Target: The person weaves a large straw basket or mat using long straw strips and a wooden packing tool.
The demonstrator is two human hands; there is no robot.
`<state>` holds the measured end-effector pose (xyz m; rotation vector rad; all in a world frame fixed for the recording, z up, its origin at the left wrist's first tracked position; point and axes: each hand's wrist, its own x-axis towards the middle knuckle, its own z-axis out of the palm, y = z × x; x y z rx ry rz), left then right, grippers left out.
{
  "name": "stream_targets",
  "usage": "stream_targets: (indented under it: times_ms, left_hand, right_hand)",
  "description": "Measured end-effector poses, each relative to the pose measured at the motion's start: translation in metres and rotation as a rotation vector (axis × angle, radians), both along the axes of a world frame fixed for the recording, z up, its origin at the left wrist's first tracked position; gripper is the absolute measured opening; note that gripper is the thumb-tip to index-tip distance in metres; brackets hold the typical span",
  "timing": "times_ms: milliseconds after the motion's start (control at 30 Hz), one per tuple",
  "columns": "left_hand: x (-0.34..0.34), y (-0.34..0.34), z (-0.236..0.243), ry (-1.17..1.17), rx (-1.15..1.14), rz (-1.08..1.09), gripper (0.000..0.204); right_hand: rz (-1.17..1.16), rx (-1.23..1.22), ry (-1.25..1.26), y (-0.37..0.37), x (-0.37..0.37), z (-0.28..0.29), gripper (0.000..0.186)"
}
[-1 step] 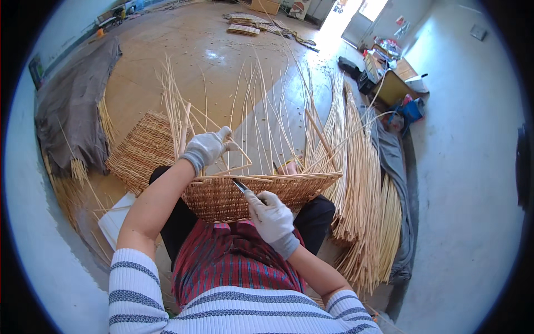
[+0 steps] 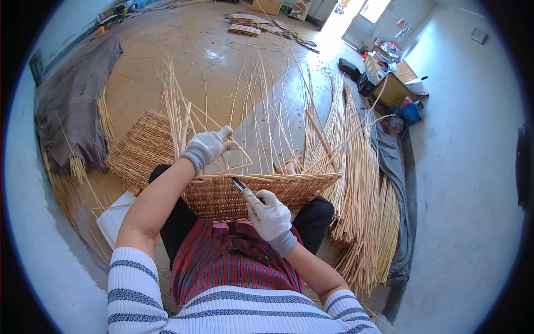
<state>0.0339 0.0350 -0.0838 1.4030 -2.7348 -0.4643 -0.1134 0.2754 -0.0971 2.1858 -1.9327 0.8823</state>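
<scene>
A brown woven wicker basket panel [image 2: 222,201] lies across my lap, its pale rim facing away from me. My left hand [image 2: 208,148], in a white glove with a grey cuff, is closed above the rim's left part. It grips a pale wicker rod [image 2: 243,152] that bends sharply back toward the rim. In front of the rim, my gloved right hand [image 2: 271,218] is wrapped round a narrow dark metal tool [image 2: 239,184]. The tool's tip meets the rim near its middle; its handle is mostly hidden in my palm. Long loose rods [image 2: 258,111] rise from the panel's far side.
Another woven panel [image 2: 142,150] lies at the left on the floor. Thick bundles of peeled rods [image 2: 359,195] lie on the right beside a grey cloth [image 2: 392,147]. A dark cloth [image 2: 78,106] covers more rods at the far left. Boxes and bags [image 2: 397,92] stand by the right wall.
</scene>
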Motion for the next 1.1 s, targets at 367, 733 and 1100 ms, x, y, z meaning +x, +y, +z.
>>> stream_targets:
  times_ms: [367, 733, 1100]
  left_hand:
    - [0.008, -0.006, 0.005, 0.177, 0.063, 0.057, 0.057]
    - [-0.011, 0.009, 0.012, 0.290, 0.058, -0.032, 0.058]
    - [0.006, -0.008, 0.013, 0.189, 0.103, 0.040, 0.068]
  right_hand:
    - [0.086, 0.681, -1.780, -0.041, -0.035, -0.085, 0.030]
    - [0.142, 0.423, -2.084, -0.035, 0.014, -0.074, 0.030]
    - [-0.143, 0.072, -0.222, 0.025, -0.038, 0.008, 0.036]
